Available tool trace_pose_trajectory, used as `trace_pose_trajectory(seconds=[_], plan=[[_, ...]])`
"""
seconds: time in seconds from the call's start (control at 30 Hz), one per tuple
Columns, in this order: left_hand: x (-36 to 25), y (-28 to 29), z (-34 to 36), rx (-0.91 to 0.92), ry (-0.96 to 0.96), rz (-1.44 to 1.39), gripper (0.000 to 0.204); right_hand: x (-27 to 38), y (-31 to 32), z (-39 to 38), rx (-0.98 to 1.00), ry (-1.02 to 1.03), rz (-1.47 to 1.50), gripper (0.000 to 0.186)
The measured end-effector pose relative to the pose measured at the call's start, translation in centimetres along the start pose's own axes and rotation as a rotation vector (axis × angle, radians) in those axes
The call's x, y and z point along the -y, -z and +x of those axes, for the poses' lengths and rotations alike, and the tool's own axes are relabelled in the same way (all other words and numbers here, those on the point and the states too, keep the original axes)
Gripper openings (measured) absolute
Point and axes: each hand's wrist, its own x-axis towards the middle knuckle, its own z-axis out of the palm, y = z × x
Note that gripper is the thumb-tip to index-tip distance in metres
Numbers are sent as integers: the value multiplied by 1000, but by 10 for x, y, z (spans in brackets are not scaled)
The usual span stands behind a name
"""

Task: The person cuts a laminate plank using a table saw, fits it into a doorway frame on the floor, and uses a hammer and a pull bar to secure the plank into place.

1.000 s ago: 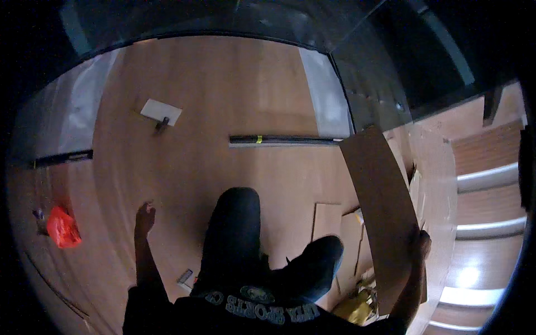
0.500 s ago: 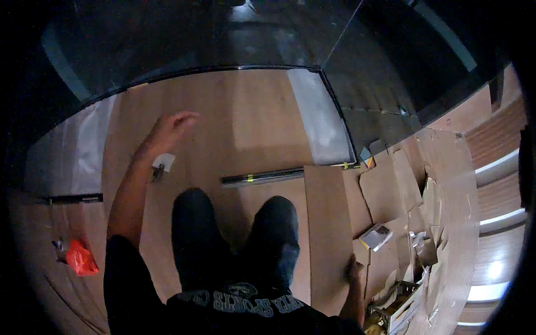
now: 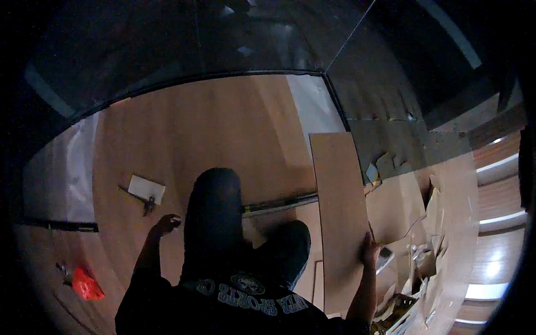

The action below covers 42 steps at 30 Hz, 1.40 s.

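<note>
My right hand (image 3: 369, 250) is closed on the right edge of a long brown board (image 3: 339, 195), whose far end reaches over the pale strip (image 3: 302, 100). My left hand (image 3: 168, 222) is beside my left knee, its fingers loosely bent and apart, with nothing visible in it. Just beyond it lie a hammer (image 3: 149, 204) and a small white rectangular piece (image 3: 146, 183). Bundled dark metal strips (image 3: 276, 203) lie past my bent legs, partly hidden by the board.
Dark panels (image 3: 240, 39) border the floor ahead. Torn cardboard (image 3: 395, 204) and scraps are piled at my right beside wood-look steps (image 3: 497, 245). A red plastic bag (image 3: 85, 283) and another pale strip (image 3: 61, 173) are at the left.
My left hand has dropped back from its forward reach half a second ago. The board in my right hand has swung left since a second ago and lately moved forward. My knees have shifted.
</note>
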Motion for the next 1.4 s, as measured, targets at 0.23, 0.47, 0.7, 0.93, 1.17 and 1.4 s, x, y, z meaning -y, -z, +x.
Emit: trace_pose_trajectory(seconds=[0.23,0.47,0.7,0.93,1.17,1.4], plan=[[-133,38,196,120,-128,11,32,54,-98,145,-9,22,244,76],[-399,65,466,-338,-703,926,38,260,-158,212,297,-88,423,79],[-577,-158,588,-664,-480,784,53,285,-237,346,309,-23,215,66],[-575,-178,601,-733,-516,777,58,288,-339,436,374,-90,275,67],[-586,-159,608,-766,-526,765,56,330,-395,471,360,-55,392,66],[-593,-168,620,-768,-580,746,57,312,-404,493,311,41,175,60]])
